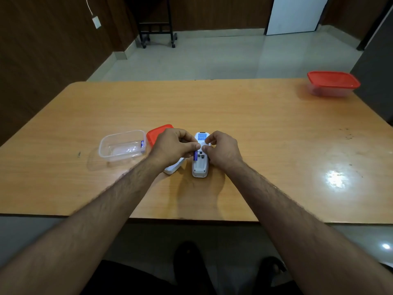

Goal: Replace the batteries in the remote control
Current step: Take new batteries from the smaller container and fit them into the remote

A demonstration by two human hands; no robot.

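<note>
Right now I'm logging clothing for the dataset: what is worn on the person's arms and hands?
Nothing shows on them. The left hand and right hand are bare, with no gloves, rings or watch in view. Both forearms are bare and hairy, uncovered right to the picture's edge, so no sleeve appears. No cables or markings.

The person is showing two bare, hairy forearms with no sleeves, watch or rings. The left hand (173, 146) and right hand (222, 149) are ungloved. Dark clothing is covering the lap at 6 o'clock.
</note>
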